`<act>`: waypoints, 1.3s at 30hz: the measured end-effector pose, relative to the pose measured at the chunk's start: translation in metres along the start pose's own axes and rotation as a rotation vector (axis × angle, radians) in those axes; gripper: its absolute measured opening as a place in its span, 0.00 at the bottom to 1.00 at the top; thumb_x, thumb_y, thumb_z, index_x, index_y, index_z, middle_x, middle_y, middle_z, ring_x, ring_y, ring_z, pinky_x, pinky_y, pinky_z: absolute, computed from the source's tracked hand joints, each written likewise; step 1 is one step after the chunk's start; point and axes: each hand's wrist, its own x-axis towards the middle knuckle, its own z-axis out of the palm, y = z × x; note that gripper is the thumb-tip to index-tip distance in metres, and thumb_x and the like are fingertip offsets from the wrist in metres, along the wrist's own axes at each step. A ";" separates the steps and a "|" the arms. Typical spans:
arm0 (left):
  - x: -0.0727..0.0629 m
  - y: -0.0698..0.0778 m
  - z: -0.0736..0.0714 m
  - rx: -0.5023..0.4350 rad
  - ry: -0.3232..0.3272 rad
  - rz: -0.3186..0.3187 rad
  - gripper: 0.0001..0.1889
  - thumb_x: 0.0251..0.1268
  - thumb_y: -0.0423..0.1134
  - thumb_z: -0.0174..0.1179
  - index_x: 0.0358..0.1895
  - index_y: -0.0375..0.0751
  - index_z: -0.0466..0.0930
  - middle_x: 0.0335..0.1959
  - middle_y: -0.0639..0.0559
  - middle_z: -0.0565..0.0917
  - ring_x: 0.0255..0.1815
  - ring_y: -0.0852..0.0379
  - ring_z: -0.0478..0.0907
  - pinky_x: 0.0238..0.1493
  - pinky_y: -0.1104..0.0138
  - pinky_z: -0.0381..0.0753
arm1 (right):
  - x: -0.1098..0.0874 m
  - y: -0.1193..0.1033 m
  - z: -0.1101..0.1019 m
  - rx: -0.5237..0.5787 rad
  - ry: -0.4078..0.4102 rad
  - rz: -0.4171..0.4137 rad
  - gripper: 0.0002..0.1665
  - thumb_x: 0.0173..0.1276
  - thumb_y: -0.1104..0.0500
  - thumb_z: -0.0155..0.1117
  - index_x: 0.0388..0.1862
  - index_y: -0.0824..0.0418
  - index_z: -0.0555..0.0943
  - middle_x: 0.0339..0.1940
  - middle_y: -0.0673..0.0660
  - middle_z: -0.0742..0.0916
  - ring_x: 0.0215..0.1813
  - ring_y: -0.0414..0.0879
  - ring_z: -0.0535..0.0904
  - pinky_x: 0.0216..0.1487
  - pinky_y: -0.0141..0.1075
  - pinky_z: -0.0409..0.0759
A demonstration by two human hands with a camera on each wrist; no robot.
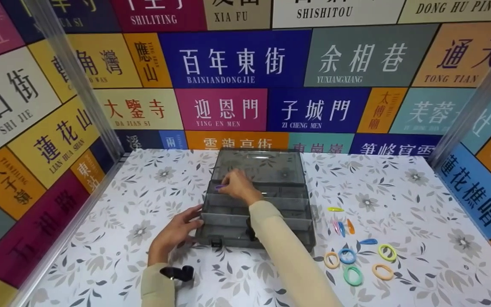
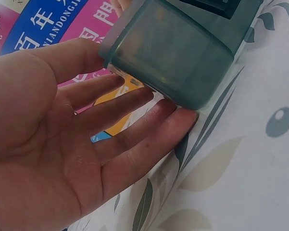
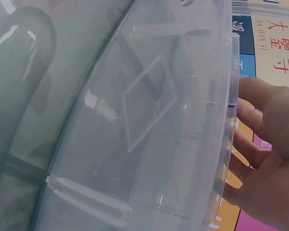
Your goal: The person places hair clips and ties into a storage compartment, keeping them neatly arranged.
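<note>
A grey see-through storage box [image 1: 258, 241] stands on the table with its lid [image 1: 259, 164] raised and stepped, divided trays showing. My right hand [image 1: 239, 187] reaches over the back tray and pinches a small purple hair clip [image 1: 219, 186] between thumb and fingers. In the right wrist view a clear tray [image 3: 149, 101] fills most of the picture, hiding part of the right fingers. My left hand [image 1: 180, 230] rests against the box's left side, its fairly straight fingertips [image 2: 185, 120] touching the wall near the bottom corner.
Right of the box lie a yellow hair clip [image 1: 335, 209], an orange clip [image 1: 350, 226], a blue clip [image 1: 368, 241] and others. Nearer the front are several hair ties, including a green one [image 1: 353, 276]. A sign-covered wall [image 1: 232, 59] stands behind the flowered table [image 1: 113, 256].
</note>
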 end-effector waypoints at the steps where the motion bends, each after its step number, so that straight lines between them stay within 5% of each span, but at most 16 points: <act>1: 0.000 0.000 0.000 -0.004 -0.001 -0.001 0.31 0.76 0.37 0.54 0.79 0.45 0.59 0.77 0.34 0.62 0.73 0.34 0.67 0.52 0.48 0.86 | 0.000 0.000 0.000 0.002 0.001 0.004 0.14 0.63 0.54 0.75 0.44 0.61 0.89 0.49 0.57 0.88 0.59 0.54 0.78 0.66 0.50 0.75; 7: 0.001 0.000 0.001 -0.005 0.008 -0.020 0.31 0.75 0.37 0.55 0.78 0.47 0.60 0.77 0.35 0.63 0.74 0.34 0.66 0.52 0.47 0.86 | -0.001 0.001 0.002 0.035 -0.037 0.026 0.22 0.64 0.47 0.74 0.50 0.59 0.88 0.57 0.57 0.84 0.66 0.54 0.73 0.79 0.59 0.58; 14: 0.002 -0.002 0.000 -0.005 -0.011 -0.011 0.31 0.76 0.38 0.55 0.79 0.46 0.59 0.78 0.36 0.63 0.74 0.35 0.66 0.51 0.49 0.87 | -0.006 0.000 -0.010 0.042 -0.095 -0.019 0.31 0.65 0.42 0.71 0.61 0.58 0.83 0.62 0.56 0.83 0.69 0.53 0.73 0.73 0.51 0.71; 21: 0.001 -0.003 -0.001 -0.007 -0.025 0.003 0.31 0.76 0.37 0.54 0.79 0.44 0.58 0.78 0.34 0.61 0.74 0.34 0.66 0.51 0.49 0.87 | -0.023 -0.001 -0.034 0.077 -0.067 -0.176 0.25 0.67 0.47 0.70 0.58 0.59 0.84 0.66 0.59 0.79 0.71 0.55 0.70 0.76 0.51 0.67; 32: -0.001 -0.004 -0.002 0.025 -0.001 -0.005 0.31 0.76 0.38 0.55 0.79 0.45 0.58 0.77 0.33 0.62 0.74 0.34 0.65 0.51 0.50 0.87 | -0.083 0.015 -0.071 0.227 0.060 -0.369 0.22 0.65 0.57 0.72 0.58 0.60 0.84 0.63 0.60 0.82 0.66 0.56 0.77 0.70 0.51 0.75; 39: 0.000 -0.002 0.000 0.026 0.001 -0.006 0.31 0.77 0.38 0.54 0.79 0.46 0.58 0.78 0.34 0.62 0.75 0.34 0.65 0.51 0.50 0.87 | -0.124 0.037 -0.098 0.313 0.146 -0.374 0.22 0.65 0.55 0.73 0.58 0.55 0.84 0.61 0.56 0.84 0.64 0.53 0.79 0.61 0.49 0.81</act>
